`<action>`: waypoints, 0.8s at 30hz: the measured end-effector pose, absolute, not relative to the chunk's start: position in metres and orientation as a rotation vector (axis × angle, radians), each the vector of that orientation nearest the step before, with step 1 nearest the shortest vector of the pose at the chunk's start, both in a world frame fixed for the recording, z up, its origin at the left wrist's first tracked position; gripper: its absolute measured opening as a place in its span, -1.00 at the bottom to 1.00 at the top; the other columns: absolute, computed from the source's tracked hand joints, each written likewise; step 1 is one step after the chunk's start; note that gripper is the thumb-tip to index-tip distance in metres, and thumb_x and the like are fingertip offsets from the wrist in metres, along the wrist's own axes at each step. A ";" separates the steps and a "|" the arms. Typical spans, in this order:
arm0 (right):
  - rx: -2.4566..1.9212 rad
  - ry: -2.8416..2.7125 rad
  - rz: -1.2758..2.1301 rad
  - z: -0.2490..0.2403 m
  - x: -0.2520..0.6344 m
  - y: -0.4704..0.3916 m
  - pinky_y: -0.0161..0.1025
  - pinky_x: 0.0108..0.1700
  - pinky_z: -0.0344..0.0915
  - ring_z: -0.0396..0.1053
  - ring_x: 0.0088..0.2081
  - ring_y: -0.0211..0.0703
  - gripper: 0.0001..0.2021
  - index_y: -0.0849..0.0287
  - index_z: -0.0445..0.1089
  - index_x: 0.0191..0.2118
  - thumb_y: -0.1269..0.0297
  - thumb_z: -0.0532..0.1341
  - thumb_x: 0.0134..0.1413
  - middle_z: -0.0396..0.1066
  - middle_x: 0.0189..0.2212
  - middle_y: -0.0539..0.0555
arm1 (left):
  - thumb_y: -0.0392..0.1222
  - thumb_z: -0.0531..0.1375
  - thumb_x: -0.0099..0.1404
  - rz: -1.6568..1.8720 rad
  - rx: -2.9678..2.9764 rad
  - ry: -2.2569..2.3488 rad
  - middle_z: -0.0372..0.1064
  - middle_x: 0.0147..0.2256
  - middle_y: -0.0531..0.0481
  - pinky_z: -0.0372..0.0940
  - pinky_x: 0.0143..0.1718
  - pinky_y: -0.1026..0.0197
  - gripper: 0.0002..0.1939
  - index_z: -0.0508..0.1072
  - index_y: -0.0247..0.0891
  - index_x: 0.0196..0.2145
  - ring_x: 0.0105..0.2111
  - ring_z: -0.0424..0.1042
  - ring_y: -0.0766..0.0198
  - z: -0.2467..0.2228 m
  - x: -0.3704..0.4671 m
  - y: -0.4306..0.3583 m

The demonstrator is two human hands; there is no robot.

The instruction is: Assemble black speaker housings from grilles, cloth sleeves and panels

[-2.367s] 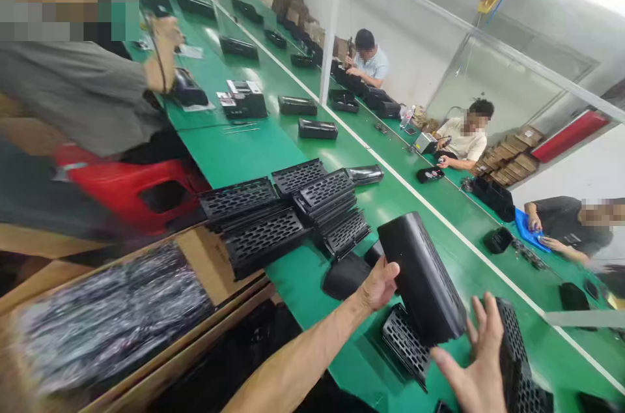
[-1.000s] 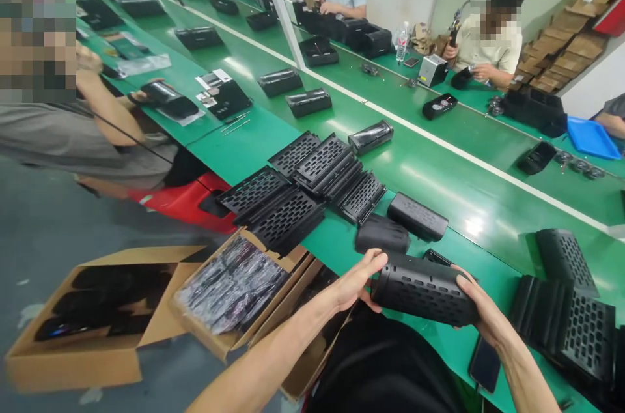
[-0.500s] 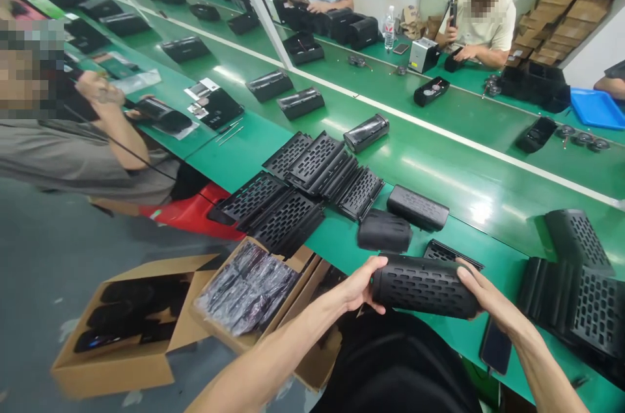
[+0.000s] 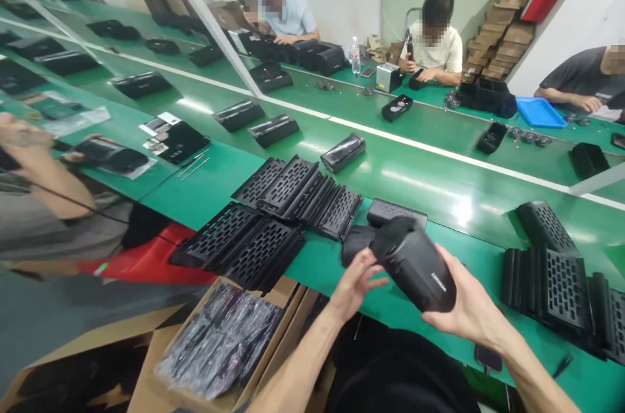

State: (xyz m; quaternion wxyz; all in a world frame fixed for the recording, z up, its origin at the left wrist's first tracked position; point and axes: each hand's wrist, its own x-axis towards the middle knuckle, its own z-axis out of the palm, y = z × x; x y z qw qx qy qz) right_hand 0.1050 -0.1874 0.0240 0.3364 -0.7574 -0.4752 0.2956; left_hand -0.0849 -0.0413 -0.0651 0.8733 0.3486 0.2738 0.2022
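Head view: the right hand [image 4: 469, 302] has its fingers clamped around the near right end of a black case [image 4: 417, 266], held tilted above the near part of the table [image 4: 473, 247]. The left hand [image 4: 354, 286] has its fingers apart close to the far left end; whether they touch it, I cannot tell. Half a second ago both hands gripped the ends, slotted side showing; now a smooth side with small white lettering shows. The right hand seems to bear the weight alone, leaving the left free to shift its grip. Just beyond lie a slotted case [image 4: 398, 209] and a rounded case [image 4: 355, 245]. Slotted panels [image 4: 263, 249] are piled to the left; a panel stack [image 4: 564, 283] stands to the right.
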 end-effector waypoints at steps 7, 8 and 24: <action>-2.163 -1.655 0.905 0.031 0.114 -0.209 0.20 0.16 0.34 0.43 0.11 0.35 0.02 -0.12 0.26 0.39 0.17 0.51 -0.34 0.44 0.19 0.19 | 0.16 0.50 -0.08 0.238 1.217 0.504 0.30 0.17 -0.15 0.19 0.16 -0.04 0.02 0.26 -0.11 0.28 0.11 0.32 -0.14 -0.045 -0.109 -0.033; -2.145 -1.583 0.902 0.025 0.113 -0.216 0.21 0.22 0.29 0.38 0.18 0.34 0.01 -0.13 0.24 0.40 0.13 0.51 -0.29 0.39 0.24 0.17 | 0.17 0.48 -0.06 0.268 1.191 0.530 0.30 0.15 -0.15 0.22 0.12 -0.02 -0.02 0.26 -0.11 0.26 0.08 0.33 -0.13 -0.049 -0.112 -0.040; -1.801 -0.525 1.010 -0.020 0.075 -0.286 0.03 0.22 0.26 0.32 0.20 0.25 -0.09 0.00 0.20 0.29 -0.21 0.43 -0.18 0.27 0.28 0.19 | 0.16 0.40 -0.02 0.263 1.068 0.637 0.27 0.17 -0.11 0.18 0.13 0.01 -0.14 0.28 -0.09 0.21 0.08 0.28 -0.11 -0.067 -0.137 -0.072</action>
